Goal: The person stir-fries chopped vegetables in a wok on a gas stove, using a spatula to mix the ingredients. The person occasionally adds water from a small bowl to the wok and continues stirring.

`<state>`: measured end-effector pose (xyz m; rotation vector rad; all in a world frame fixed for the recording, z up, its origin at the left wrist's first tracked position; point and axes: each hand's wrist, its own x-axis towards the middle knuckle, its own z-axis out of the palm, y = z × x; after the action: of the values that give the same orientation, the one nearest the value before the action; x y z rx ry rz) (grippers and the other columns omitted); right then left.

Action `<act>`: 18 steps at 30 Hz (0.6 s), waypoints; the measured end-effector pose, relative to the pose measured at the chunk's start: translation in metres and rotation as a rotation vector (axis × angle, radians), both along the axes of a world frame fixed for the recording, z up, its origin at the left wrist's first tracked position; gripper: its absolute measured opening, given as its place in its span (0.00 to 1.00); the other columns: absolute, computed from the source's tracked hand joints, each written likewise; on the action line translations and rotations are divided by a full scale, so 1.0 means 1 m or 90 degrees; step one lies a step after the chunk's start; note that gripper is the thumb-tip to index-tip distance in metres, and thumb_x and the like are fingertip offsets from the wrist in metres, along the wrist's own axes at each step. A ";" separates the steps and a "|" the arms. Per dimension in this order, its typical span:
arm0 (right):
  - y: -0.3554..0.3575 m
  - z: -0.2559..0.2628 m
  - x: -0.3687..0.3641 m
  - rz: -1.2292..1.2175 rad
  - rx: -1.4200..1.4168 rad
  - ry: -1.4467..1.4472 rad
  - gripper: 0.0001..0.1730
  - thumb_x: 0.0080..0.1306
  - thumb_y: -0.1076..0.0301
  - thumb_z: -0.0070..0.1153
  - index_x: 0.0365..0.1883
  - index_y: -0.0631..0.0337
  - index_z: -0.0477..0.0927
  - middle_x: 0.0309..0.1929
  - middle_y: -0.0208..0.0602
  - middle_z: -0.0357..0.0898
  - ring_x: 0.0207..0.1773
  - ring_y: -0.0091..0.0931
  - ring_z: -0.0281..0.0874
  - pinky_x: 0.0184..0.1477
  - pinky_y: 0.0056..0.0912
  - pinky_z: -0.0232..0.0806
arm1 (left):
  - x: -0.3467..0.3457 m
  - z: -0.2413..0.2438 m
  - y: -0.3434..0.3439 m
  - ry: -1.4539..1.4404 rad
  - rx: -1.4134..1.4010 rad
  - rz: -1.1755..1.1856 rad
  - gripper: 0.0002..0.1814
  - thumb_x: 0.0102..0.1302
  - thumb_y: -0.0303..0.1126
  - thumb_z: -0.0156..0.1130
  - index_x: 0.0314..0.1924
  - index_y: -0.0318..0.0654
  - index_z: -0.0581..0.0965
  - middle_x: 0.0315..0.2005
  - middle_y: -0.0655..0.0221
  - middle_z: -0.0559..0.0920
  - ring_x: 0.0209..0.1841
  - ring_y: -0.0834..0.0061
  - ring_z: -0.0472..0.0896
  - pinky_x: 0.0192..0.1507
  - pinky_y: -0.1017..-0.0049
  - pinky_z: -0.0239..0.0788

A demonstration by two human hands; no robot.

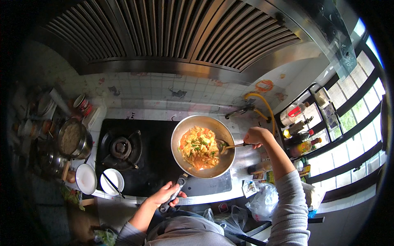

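A metal frying pan (226, 167) is over the right side of the black gas hob (154, 147). In it lies a stir-fry of egg, tomato and green pieces (200, 146), with orange sauce around it. My left hand (168, 194) grips the pan's dark handle (181, 183) at the hob's front edge. My right hand (256, 136) holds the dark end of a metal spatula (235, 145), whose head rests inside the pan at the food's right edge. The burner beneath the pan is hidden.
A bare burner (120, 148) is on the left. Near it stand a white bowl (112, 182) with chopsticks (113, 184) across it, a white plate (86, 179) and a steel pot (73, 138). Sauce bottles (303, 147) line the window side. A range hood (166, 66) overhangs the hob.
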<state>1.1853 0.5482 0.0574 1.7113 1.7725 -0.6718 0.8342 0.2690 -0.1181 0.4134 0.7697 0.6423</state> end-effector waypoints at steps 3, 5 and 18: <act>-0.011 -0.031 0.003 -0.058 0.046 0.131 0.15 0.71 0.55 0.55 0.49 0.44 0.90 0.25 0.34 0.87 0.24 0.24 0.85 0.26 0.29 0.76 | -0.001 0.001 0.002 0.000 -0.008 -0.016 0.12 0.82 0.45 0.47 0.54 0.47 0.63 0.43 0.55 0.82 0.25 0.79 0.74 0.20 0.78 0.67; -0.024 -0.055 -0.002 0.071 0.171 0.135 0.15 0.71 0.52 0.55 0.49 0.41 0.89 0.29 0.38 0.88 0.26 0.31 0.86 0.33 0.37 0.77 | 0.001 0.006 0.004 -0.003 -0.027 -0.013 0.12 0.82 0.45 0.47 0.53 0.47 0.63 0.42 0.55 0.82 0.24 0.79 0.74 0.20 0.78 0.67; -0.162 0.078 -0.123 0.490 0.418 -0.107 0.15 0.77 0.63 0.47 0.50 0.53 0.86 0.26 0.36 0.83 0.29 0.34 0.86 0.25 0.39 0.74 | 0.003 0.011 0.005 0.074 -0.021 -0.002 0.15 0.82 0.44 0.46 0.56 0.42 0.65 0.42 0.53 0.84 0.23 0.78 0.74 0.21 0.77 0.66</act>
<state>1.0626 0.3865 0.1350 1.1907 2.4387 0.4138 0.8368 0.2737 -0.1073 0.4239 0.8883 0.6050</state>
